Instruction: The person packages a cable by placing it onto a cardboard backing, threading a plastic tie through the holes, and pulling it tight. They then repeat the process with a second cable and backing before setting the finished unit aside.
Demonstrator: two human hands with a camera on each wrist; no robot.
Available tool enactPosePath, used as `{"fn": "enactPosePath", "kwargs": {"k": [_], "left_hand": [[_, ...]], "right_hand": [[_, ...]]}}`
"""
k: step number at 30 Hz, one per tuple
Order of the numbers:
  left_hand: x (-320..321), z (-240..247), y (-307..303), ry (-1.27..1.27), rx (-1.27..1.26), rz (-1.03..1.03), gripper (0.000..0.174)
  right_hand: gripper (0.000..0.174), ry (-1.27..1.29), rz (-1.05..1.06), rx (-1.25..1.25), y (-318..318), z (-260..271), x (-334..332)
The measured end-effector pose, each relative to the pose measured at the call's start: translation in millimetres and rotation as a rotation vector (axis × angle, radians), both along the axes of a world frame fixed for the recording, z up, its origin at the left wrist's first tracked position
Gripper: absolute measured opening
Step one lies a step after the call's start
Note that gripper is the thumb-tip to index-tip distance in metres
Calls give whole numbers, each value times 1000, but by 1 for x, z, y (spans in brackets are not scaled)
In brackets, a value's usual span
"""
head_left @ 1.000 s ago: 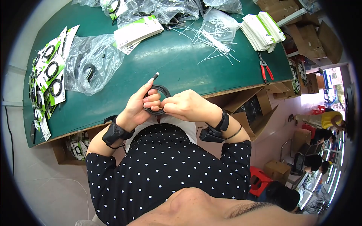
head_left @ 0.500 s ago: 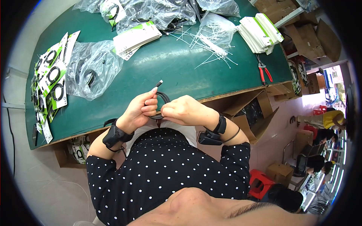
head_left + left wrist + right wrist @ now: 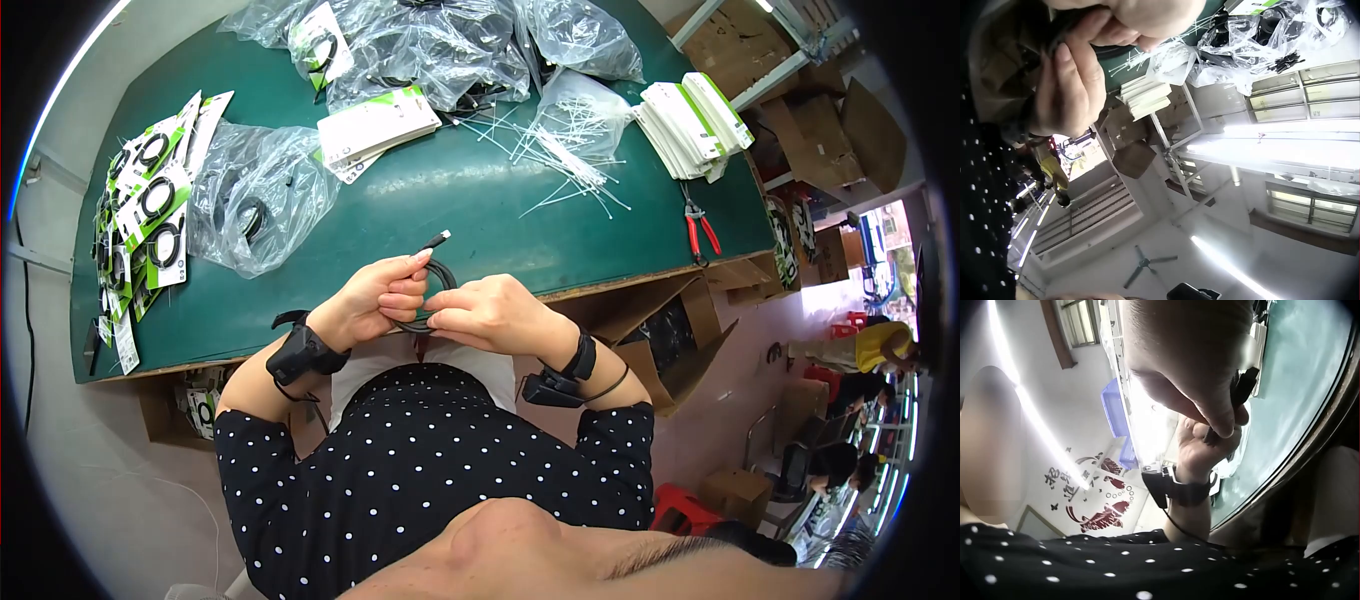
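Note:
A black cable (image 3: pixel 447 285) is wound into a small coil in front of the body, at the near edge of the green table (image 3: pixel 440 200). My left hand (image 3: pixel 375 298) grips the coil's left side with curled fingers. Its thumb lies by the cable's plug end (image 3: pixel 438 240), which sticks up to the right. My right hand (image 3: pixel 495 315) pinches the coil's lower right side between thumb and fingers. In the right wrist view the right hand (image 3: pixel 1191 362) covers much of the coil, with the left hand (image 3: pixel 1204 447) just beyond it.
Carded cables (image 3: pixel 150 205) are heaped at the left beside a clear plastic bag (image 3: pixel 285 225). Farther back lie a stack of cards (image 3: pixel 375 130), loose white zip ties (image 3: pixel 570 160) and bagged cables (image 3: pixel 430 55). More cards (image 3: pixel 680 130) and red-handled pliers (image 3: pixel 697 230) lie at the right.
The coil has turned from a round loop to a narrower outline, and its plug end leans farther right. Both hands keep their hold. The head view has shifted a little.

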State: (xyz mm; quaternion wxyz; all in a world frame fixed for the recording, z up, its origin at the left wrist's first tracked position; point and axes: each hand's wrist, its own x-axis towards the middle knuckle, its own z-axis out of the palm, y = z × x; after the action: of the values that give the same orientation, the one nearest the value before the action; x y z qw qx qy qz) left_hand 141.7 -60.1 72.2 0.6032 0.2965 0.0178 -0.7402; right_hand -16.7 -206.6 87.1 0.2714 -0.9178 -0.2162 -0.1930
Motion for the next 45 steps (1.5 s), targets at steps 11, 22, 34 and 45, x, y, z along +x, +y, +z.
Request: {"fn": "enactPosePath", "kwargs": {"k": [11,22,34,45], "left_hand": [[11,11,-44,-20,-101,-116,24],[120,-50,-87,-2243,36,516,31],[116,-30,-60,-2859,62,211,30],[-20,9,29,-2470,-425,16,24]], "right_hand": [[11,-101,-103,279,-26,-16,-8],[16,-137,-396,613,-38,-34,-42],[15,-138,-482,671,-46,-46,-40],[9,228,-454,495,-35,14,5]]}}
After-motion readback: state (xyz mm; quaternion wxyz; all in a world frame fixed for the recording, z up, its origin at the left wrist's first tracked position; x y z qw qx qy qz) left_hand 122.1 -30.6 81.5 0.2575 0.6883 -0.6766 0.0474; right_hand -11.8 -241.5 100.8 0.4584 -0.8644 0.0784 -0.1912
